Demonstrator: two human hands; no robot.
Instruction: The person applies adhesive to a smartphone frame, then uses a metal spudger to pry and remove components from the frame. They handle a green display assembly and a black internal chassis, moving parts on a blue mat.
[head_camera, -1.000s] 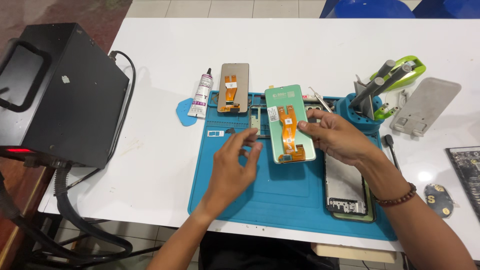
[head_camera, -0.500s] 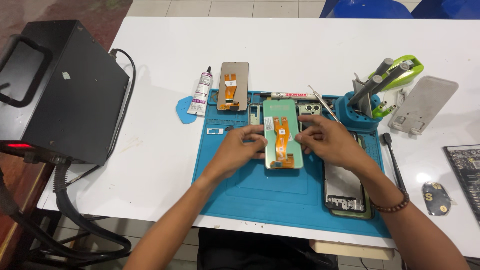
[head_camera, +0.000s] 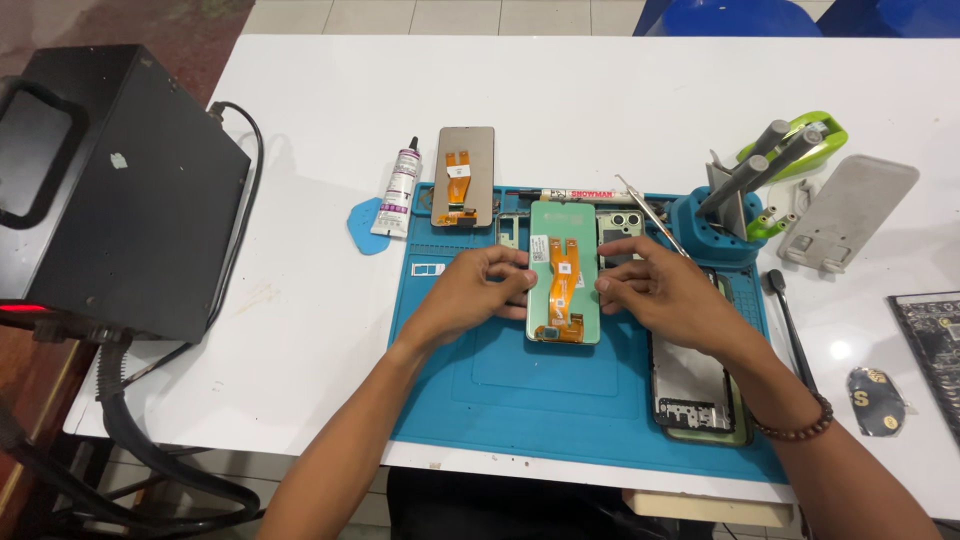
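A green phone display panel with an orange flex cable lies face down on the blue work mat. My left hand grips its left edge and my right hand grips its right edge. Under my right forearm lies an open phone frame. A second display panel, grey-brown with an orange flex cable, rests at the mat's far left corner.
A black box machine with cables fills the left side. A white glue tube and a blue pick lie left of the mat. A blue tool holder, a grey stand and a circuit board sit to the right.
My right hand has brought the green panel down and left to the mat's middle. My left hand has moved in and taken hold of its left edge.
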